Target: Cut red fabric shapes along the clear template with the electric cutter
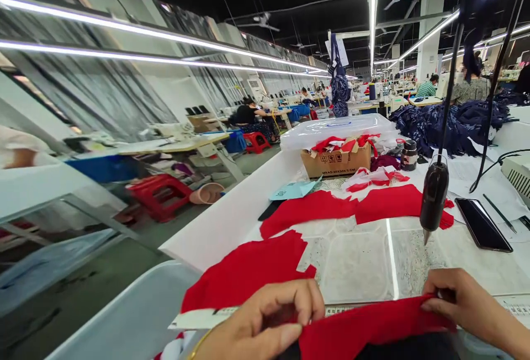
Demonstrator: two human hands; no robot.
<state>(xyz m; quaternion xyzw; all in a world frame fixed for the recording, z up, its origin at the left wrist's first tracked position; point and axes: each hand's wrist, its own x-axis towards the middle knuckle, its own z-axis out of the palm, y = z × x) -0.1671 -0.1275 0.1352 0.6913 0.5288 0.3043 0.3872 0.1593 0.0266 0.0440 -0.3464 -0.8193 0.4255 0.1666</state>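
Observation:
At the bottom of the head view, my left hand (pixel 265 321) and my right hand (pixel 467 305) both pinch the top edge of a red fabric piece (pixel 364 327), stretched between them. A white ruler (pixel 207 317) lies on the table just behind the fabric. More red fabric pieces lie beyond: one (pixel 248 269) near my left hand, two (pixel 356 208) farther up the white table (pixel 223 222). A black hanging tool (pixel 433 197) dangles on a cord above the table, right of centre.
A black phone (pixel 482 225) and a pen (pixel 499 212) lie at the right. A cardboard box (pixel 335 162) with red scraps, a clear plastic tub (pixel 335 128) and dark blue fabric (pixel 447 122) sit farther back. Other people sit at sewing stations. Red stools (pixel 159 194) stand in the left aisle.

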